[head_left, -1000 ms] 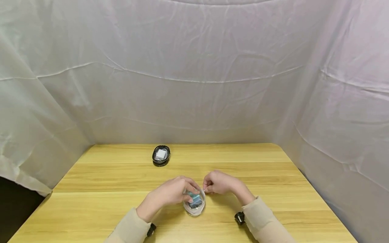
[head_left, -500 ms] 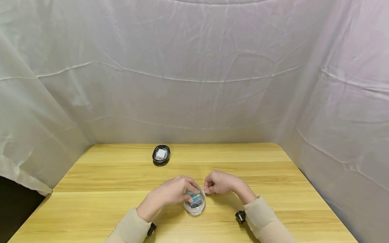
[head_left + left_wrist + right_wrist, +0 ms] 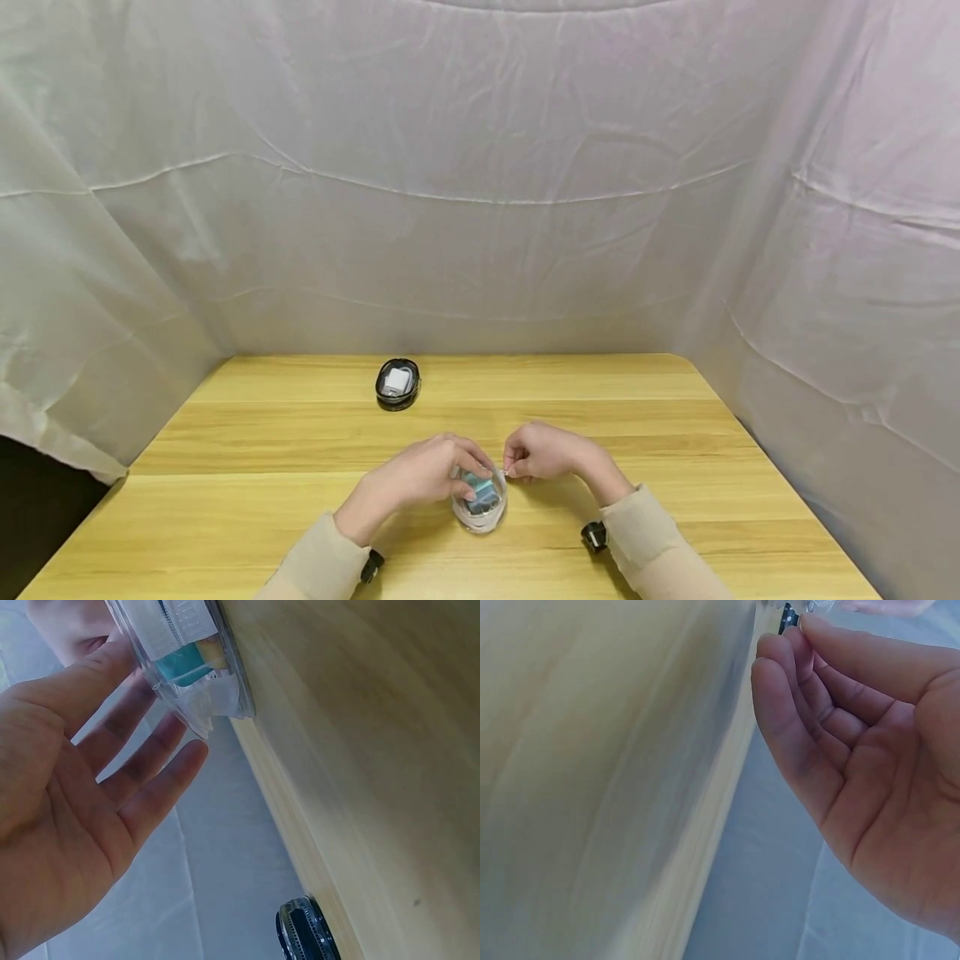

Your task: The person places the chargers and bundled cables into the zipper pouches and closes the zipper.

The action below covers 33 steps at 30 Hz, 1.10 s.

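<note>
A small clear oval zip pouch (image 3: 480, 522) with whitish trim stands on the table in the head view, in front of the person. Through its top show blue and teal packets (image 3: 483, 493); in the left wrist view white wrappers (image 3: 176, 630) and a teal packet (image 3: 184, 666) are visible inside. My left hand (image 3: 420, 475) holds the pouch from the left, thumb on the near side and fingers across the far rim. To the right, my right hand (image 3: 543, 452) pinches the zipper pull (image 3: 506, 473) at the rim between thumb and forefinger, mostly hidden by the fingertips.
Farther back on the wooden table (image 3: 300, 433) lies a black-trimmed oval pouch (image 3: 398, 384) with a white item inside. Pale cloth (image 3: 465, 250) hangs behind the table and at both sides. A black camera is strapped to each wrist.
My right hand has shifted very slightly to the right, still pinching the zipper pull. The left hand and the pouch stay in place.
</note>
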Each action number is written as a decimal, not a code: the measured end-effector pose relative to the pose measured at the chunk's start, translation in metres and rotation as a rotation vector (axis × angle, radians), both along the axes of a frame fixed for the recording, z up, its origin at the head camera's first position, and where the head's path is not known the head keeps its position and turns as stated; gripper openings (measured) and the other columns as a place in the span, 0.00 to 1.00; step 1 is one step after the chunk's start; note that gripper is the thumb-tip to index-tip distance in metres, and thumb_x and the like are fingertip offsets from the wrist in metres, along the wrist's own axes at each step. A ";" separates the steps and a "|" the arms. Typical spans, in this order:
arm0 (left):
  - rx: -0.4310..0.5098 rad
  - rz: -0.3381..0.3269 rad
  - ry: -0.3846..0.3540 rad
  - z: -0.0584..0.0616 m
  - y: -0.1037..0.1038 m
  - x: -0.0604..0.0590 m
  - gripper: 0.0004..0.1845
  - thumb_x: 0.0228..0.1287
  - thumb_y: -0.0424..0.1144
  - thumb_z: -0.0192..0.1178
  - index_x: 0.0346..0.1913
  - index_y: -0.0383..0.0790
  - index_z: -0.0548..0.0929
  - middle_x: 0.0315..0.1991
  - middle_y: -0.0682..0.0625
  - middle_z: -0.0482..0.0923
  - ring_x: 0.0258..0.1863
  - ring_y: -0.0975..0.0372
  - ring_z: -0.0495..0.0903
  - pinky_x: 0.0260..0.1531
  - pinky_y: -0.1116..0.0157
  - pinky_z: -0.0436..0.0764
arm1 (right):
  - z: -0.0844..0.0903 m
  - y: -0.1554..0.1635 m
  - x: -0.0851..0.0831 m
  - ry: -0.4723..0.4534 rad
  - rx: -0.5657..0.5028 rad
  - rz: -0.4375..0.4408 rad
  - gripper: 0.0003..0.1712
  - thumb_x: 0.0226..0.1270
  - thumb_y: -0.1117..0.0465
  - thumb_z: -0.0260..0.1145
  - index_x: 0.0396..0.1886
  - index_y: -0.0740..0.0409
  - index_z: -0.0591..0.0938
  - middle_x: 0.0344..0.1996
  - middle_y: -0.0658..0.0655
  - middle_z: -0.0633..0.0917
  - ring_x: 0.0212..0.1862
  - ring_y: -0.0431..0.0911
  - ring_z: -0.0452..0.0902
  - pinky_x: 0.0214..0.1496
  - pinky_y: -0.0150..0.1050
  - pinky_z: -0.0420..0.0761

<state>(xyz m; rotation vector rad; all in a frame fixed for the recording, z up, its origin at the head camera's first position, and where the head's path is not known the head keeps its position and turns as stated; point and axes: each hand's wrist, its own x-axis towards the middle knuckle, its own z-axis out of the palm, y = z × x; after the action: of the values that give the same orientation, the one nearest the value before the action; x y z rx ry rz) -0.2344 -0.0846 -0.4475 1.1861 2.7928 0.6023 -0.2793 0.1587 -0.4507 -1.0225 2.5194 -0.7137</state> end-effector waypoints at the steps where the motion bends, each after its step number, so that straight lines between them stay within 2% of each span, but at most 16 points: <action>1: -0.002 -0.001 0.003 0.000 0.000 0.000 0.16 0.58 0.39 0.77 0.50 0.49 0.92 0.57 0.62 0.85 0.60 0.61 0.80 0.63 0.58 0.80 | 0.000 0.000 0.000 0.004 0.000 -0.002 0.09 0.70 0.69 0.69 0.29 0.54 0.83 0.24 0.51 0.84 0.24 0.37 0.76 0.28 0.31 0.78; 9: -0.017 -0.017 0.023 0.001 -0.002 0.001 0.17 0.58 0.40 0.77 0.51 0.48 0.92 0.58 0.60 0.84 0.61 0.60 0.79 0.65 0.57 0.78 | 0.000 -0.003 0.002 0.048 -0.001 -0.017 0.09 0.71 0.68 0.69 0.30 0.54 0.83 0.23 0.48 0.82 0.24 0.36 0.73 0.29 0.31 0.76; 19: -0.017 -0.022 0.043 0.002 -0.004 -0.001 0.19 0.57 0.40 0.78 0.52 0.49 0.91 0.55 0.60 0.84 0.58 0.61 0.79 0.60 0.59 0.81 | -0.004 -0.011 0.004 0.138 0.001 -0.068 0.08 0.71 0.66 0.70 0.31 0.53 0.83 0.27 0.44 0.81 0.31 0.37 0.74 0.36 0.33 0.79; 23: 0.004 -0.055 0.026 0.002 -0.005 -0.002 0.19 0.56 0.41 0.78 0.52 0.52 0.91 0.55 0.60 0.83 0.57 0.63 0.79 0.60 0.61 0.80 | -0.005 -0.012 0.005 0.139 0.000 -0.073 0.08 0.70 0.67 0.70 0.30 0.52 0.83 0.27 0.44 0.81 0.31 0.38 0.74 0.37 0.34 0.79; 27: 0.015 -0.093 0.001 0.002 -0.005 -0.003 0.19 0.57 0.40 0.78 0.52 0.52 0.91 0.57 0.60 0.84 0.60 0.63 0.78 0.65 0.60 0.78 | -0.005 -0.012 0.004 0.131 0.000 -0.075 0.09 0.71 0.67 0.70 0.30 0.52 0.83 0.27 0.44 0.81 0.30 0.37 0.74 0.35 0.33 0.78; 33: 0.016 -0.089 -0.016 0.001 -0.004 -0.003 0.18 0.57 0.39 0.78 0.52 0.51 0.92 0.57 0.60 0.84 0.62 0.62 0.78 0.67 0.58 0.76 | -0.005 -0.011 0.003 0.116 -0.002 -0.069 0.10 0.70 0.68 0.70 0.29 0.51 0.83 0.25 0.44 0.81 0.29 0.37 0.74 0.32 0.32 0.78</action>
<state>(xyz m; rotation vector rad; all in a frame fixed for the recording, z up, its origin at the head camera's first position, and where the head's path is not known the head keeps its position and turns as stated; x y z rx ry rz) -0.2378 -0.0889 -0.4464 1.2939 2.7104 0.6249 -0.2762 0.1481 -0.4560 -1.0097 2.6654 -0.6954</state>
